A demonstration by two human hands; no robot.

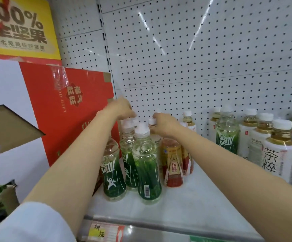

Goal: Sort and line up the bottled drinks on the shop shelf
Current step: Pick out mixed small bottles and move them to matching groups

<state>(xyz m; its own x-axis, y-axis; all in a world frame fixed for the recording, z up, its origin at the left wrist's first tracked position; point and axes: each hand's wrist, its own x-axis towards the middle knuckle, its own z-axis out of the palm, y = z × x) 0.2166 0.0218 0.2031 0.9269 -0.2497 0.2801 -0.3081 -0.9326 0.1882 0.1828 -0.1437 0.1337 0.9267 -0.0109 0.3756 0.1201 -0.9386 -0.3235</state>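
Left hand (122, 109) grip on far clear green-labelled bottle's white cap (128, 123); right hand (166, 125) grip on white-capped bottle (152, 121) behind; white metal shelf (185, 203).

— What can you read around the red cardboard gift box (66, 119)?

— On the box itself, "GOOD GIFT" in thin gold letters, partly under tape. Above it, the yellow cardboard sign (19, 27) says "100%" and "全坚果" (the smaller line beneath is blurred).

— And right of the box?

— The red-and-gold labelled bottle (174, 165) reads "东鹏". Farther right, the white-labelled tea bottle (279, 151) shows "茶粹". Below the box, the yellow shelf price tag (99, 232) is handwritten, unreadable.
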